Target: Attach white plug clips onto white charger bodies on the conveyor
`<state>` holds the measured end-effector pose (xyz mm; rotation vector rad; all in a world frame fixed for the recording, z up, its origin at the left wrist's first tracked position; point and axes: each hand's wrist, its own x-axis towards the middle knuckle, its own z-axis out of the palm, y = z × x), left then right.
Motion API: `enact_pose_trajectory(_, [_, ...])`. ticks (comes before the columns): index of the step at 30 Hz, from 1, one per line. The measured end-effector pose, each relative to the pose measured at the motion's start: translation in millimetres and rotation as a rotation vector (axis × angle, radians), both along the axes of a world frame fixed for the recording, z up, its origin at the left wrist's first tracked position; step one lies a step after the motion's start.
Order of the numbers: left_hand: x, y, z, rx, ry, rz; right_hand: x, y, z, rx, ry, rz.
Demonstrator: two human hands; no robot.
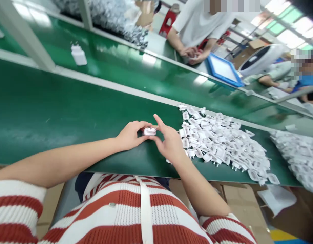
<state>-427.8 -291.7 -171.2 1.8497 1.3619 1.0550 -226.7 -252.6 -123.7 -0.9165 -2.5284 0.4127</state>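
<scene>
White casing [149, 131] is mid-view over the green bench [70, 112], L hand [132, 135] clamped on it from 9 o'clock, R hand [171, 140] closed on it from 3 w/ one finger raised. Loose pile of white pcs [222, 145] is near R hand, also at 3 o'clock; a slack pinch could prob. drop casing & mix it in.

From the head, we look forward and down past a shirt [128, 217], close above the near edge of the desk [70, 112] and across it towards a co-worker [201, 25]; our view leans, the desk's far edge sloping down rightward.
</scene>
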Motion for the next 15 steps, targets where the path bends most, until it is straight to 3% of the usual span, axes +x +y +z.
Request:
enact_pose_trajectory(3, [-12.9,16.8,14.1,-0.108,0.062,-0.010,30.8,-19.9,-6.1,-0.028,0.081,-0.077])
enact_pose_trajectory(5, [-31.3,42.7,26.3,-0.129,0.139,0.099,58.0,-36.3,-14.7,0.021,0.095,-0.210])
enact_pose_trajectory(10, [-103.1,143.0,54.1,-0.093,0.445,0.484,106.4,-65.1,-43.9,0.106,-0.085,-0.487])
enact_pose_trajectory(13, [-149.6,198.7,56.8,-0.118,0.605,0.667,110.9,-63.7,-52.5,0.085,-0.170,-0.522])
enact_pose_trajectory(15, [-173.6,223.4,52.1,-0.145,0.662,0.751,109.1,-59.5,-53.0,0.061,-0.188,-0.521])
